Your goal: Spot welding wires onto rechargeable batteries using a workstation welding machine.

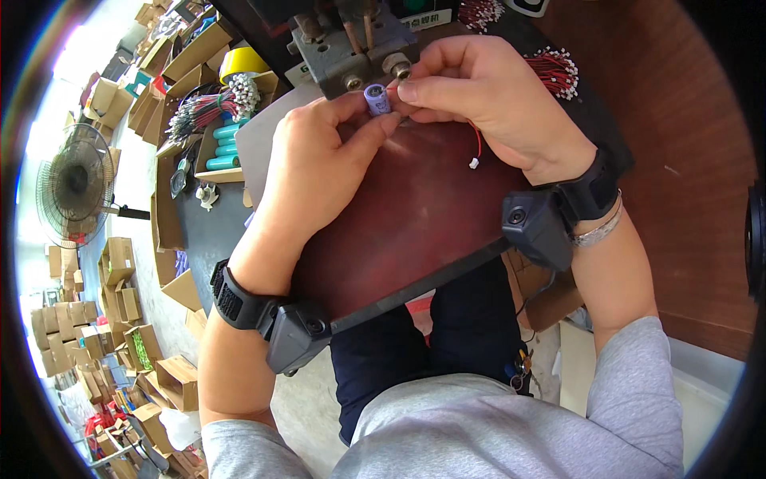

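Note:
My left hand (315, 164) pinches a small purple cylindrical battery cell (377, 101) between thumb and fingers, its end face turned up. My right hand (499, 100) is closed in a pinch beside the cell, at the end of a thin red wire lead (479, 140). From under that hand the lead hangs down to a small white connector plug (474, 164). Right above the cell sits the metal head of a bench machine (351, 64), with two copper-coloured rods and bolts. Fingertips hide where the wire meets the cell.
A dark red work surface (399, 231) lies under my hands. Red wire bundles with white plugs (558, 73) rest behind my right hand. To the left stand a box of green cylindrical cells (227, 148), more wire bundles (211, 108), yellow tape (243, 62) and a fan (77, 185).

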### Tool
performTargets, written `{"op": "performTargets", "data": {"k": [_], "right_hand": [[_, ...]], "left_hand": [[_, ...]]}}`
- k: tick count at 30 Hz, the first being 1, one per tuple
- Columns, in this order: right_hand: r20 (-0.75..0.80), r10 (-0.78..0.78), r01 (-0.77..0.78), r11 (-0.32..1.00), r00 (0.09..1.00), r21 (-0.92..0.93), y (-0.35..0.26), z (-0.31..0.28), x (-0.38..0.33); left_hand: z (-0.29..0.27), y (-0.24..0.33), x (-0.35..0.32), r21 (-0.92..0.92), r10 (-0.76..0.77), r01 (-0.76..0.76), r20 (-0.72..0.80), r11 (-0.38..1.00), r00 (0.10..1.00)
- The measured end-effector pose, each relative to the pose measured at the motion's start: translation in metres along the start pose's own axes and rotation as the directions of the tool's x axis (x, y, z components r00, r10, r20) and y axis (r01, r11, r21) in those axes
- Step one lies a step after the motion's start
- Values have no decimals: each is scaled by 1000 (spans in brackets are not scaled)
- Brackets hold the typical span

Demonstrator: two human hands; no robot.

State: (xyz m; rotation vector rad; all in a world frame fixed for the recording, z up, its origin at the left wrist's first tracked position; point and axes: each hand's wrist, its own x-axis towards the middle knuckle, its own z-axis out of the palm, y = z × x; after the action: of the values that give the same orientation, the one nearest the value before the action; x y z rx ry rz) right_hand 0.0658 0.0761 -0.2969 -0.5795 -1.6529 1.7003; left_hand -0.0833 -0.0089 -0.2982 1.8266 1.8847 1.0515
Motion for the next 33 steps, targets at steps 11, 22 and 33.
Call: {"op": "performTargets", "data": {"k": [11,22,33], "right_hand": [[29,17,-17,1000,999,10,-4,1,-6],[-209,-66,-1,953,976,-302,-66,-54,-156],[-312,165,-331,101,936,-938,38,-151,-273]], "left_hand": [[0,-2,-5,-42,65,-65,-12,997,998],[-2,4,-10,-18,170,-170,11,985,985],[3,10,-9,60,173,-172,-24,983,985]]}}
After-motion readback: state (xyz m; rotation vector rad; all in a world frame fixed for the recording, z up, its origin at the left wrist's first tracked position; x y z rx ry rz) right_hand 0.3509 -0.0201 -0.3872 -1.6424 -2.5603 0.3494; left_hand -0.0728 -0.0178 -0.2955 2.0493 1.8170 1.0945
